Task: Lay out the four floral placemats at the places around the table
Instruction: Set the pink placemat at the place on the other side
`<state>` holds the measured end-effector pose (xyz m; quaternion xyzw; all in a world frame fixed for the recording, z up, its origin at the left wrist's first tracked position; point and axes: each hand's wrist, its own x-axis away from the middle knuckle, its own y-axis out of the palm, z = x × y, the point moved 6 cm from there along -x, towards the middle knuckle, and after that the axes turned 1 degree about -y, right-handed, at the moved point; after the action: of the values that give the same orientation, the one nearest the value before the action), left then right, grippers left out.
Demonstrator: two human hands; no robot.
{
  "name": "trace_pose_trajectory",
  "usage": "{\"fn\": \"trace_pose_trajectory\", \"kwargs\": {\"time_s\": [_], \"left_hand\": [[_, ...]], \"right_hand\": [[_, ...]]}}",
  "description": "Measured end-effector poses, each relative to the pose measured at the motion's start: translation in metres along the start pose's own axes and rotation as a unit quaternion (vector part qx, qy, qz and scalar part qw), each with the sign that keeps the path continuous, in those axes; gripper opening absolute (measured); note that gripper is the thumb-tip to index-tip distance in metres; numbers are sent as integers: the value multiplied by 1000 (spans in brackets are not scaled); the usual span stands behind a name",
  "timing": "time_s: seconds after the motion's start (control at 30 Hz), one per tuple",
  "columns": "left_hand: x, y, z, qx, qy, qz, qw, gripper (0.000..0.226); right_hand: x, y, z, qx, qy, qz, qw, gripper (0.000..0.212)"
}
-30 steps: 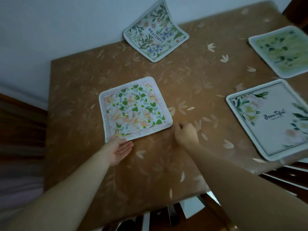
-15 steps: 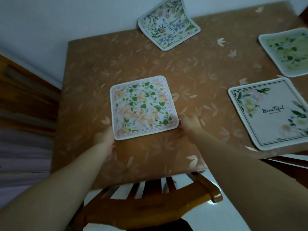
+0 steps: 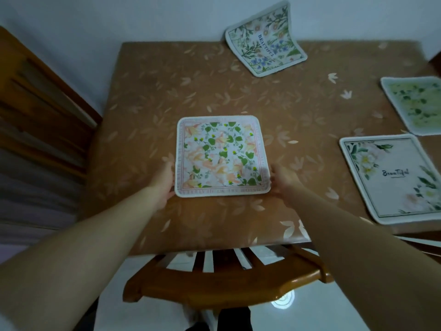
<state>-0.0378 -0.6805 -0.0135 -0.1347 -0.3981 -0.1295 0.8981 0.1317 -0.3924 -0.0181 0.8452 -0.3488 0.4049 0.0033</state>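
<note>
A placemat with peach flowers and green leaves (image 3: 220,155) lies flat on the brown table (image 3: 167,96), squared to the near edge. My left hand (image 3: 164,181) holds its near left corner and my right hand (image 3: 281,181) holds its near right corner. A white "Beautiful" placemat (image 3: 393,177) lies at the near right. At the far right lies a green placemat (image 3: 416,103), cut off by the frame. A fourth placemat with blue flowers (image 3: 265,41) sits at the back, its far half bent up against the wall.
A wooden chair (image 3: 222,283) stands pushed under the table's near edge, directly below the peach placemat. A white wall runs behind the table. Dark wooden furniture (image 3: 35,115) stands at the left. Pale tiled floor shows below the chair.
The peach placemat has been turned from a tilt to square with the table edge. My hands moved from its near edge out to its two near corners. The view shifted back, showing the chair.
</note>
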Motion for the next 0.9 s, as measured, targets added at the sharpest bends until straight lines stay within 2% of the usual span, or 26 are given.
{"fn": "trace_pose_trajectory", "kwargs": {"time_s": [0.07, 0.23, 0.37, 0.63, 0.77, 0.9], "left_hand": [[1, -13, -10, -5, -19, 6, 1000, 52], [3, -39, -32, -69, -58, 6, 996, 53], [-3, -42, -26, -47, -25, 15, 998, 57], [-5, -29, -24, -40, 2, 4, 999, 39], [0, -33, -22, -50, -4, 5, 999, 43], [9, -43, -32, -92, -55, -18, 994, 56]], "right_hand": [[13, 2, 6, 5, -1, -15, 1000, 30], [33, 4, 24, 65, 52, -19, 996, 39], [30, 10, 15, 67, 29, -5, 997, 37], [18, 18, 3, 72, 25, -23, 997, 47], [23, 18, 3, 67, 38, -19, 997, 40], [33, 13, 8, 99, 61, -16, 993, 37]]}}
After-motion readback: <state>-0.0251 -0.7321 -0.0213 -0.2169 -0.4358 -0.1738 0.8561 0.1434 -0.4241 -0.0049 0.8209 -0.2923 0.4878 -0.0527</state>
